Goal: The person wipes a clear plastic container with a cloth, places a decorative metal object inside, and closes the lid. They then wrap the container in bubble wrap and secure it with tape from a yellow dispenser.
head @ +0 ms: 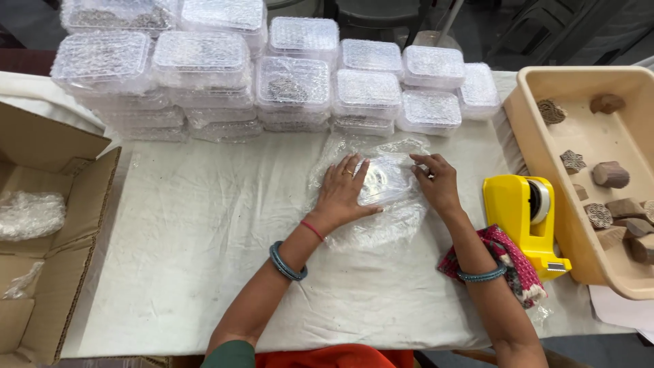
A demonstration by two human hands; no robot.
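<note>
A small clear plastic box lies on a sheet of bubble wrap in the middle of the white-covered table. My left hand lies flat on the box's left side, fingers spread, pressing the wrap down. At the box's right edge my right hand pinches the wrap against the box with its fingertips. Both wrists wear dark bangles.
Several bubble-wrapped clear boxes are stacked along the far edge. A yellow tape dispenser and a red patterned cloth lie to the right, beside a beige tray holding carved wooden blocks. An open cardboard carton stands at the left.
</note>
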